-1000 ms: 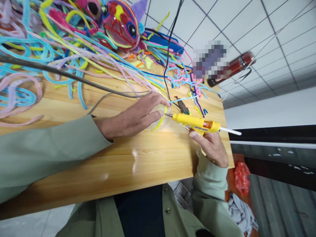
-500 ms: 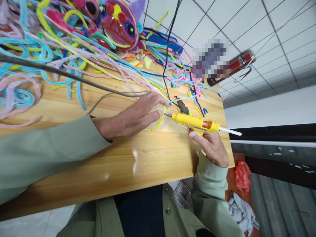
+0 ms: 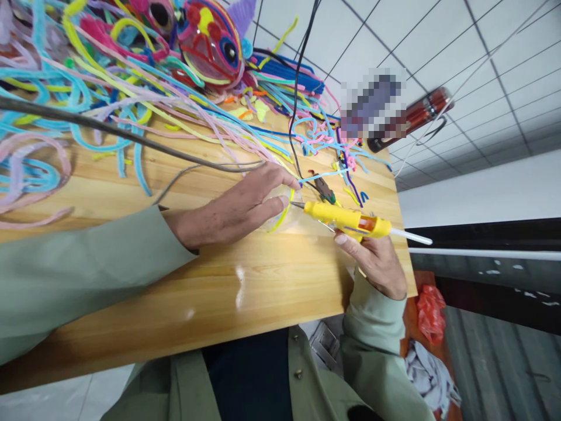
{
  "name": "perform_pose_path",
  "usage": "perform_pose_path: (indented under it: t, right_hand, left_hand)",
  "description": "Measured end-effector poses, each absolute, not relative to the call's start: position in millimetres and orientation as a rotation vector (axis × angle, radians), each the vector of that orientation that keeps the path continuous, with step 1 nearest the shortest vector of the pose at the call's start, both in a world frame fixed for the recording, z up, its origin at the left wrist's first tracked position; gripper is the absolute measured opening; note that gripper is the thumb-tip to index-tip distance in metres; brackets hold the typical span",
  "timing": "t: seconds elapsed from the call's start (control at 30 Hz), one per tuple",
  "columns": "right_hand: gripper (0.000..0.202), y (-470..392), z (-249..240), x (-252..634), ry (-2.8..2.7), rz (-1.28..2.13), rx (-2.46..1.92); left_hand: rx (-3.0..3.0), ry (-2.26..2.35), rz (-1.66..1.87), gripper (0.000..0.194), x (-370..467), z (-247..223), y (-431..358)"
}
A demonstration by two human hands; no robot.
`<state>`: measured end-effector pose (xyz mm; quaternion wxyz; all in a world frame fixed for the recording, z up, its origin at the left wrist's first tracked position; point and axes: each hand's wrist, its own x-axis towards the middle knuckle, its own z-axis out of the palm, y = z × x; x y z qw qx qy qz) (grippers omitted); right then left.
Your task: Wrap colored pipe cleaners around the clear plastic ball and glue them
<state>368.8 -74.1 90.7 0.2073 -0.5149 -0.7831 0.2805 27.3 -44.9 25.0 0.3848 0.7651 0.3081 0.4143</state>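
My right hand (image 3: 372, 260) is wrapped round the handle of a yellow hot glue gun (image 3: 335, 216), with a white glue stick (image 3: 412, 236) poking out of its back. The metal nozzle points left and meets a yellow pipe cleaner (image 3: 279, 220) near my left thumb. My left hand (image 3: 245, 207) presses that pipe cleaner against a clear plastic piece (image 3: 296, 218) on the table; thumb and fingers partly cover both. A light blue pipe cleaner (image 3: 324, 175) runs rightward from by my left fingertips. Just beyond the nozzle lie pliers (image 3: 324, 188) with dark handles.
Loose pipe cleaners (image 3: 144, 111) heap along the wooden table's (image 3: 210, 275) far side, around a decorated fish-like figure (image 3: 213, 49). A thick cord (image 3: 131, 137) crosses at left, and a black cable (image 3: 295, 105) hangs near my hands. A red-brown flask (image 3: 412, 120) stands at the far right.
The glue gun's rear end and my right hand have shifted very slightly right and down, while the nozzle stays at the yellow pipe cleaner. My left hand looks nearly still.
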Motion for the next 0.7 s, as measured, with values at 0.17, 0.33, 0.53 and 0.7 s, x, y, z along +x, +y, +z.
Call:
perform_pose_path:
  t: [0.17,0.33,0.53,0.7]
  right_hand:
    - [0.045,-76.6,103.5,364.3,-2.311,0.645,-1.428]
    - [0.05,-74.9,124.5,355.1,-2.429,0.535,-1.398]
    - [0.045,-65.1,153.5,346.0,-2.639,0.454,-1.278]
    - [0.041,-60.5,176.1,336.0,-2.805,0.344,-1.177]
  left_hand:
    - [1.959,0.789,1.04,0.034,26.9,26.0,-45.0]
    - [1.981,0.793,1.047,0.034,28.6,23.0,-43.9]
    - [1.987,0.794,1.06,0.037,30.4,21.3,-43.7]
    - [1.965,0.777,1.063,0.036,31.0,22.5,-43.8]
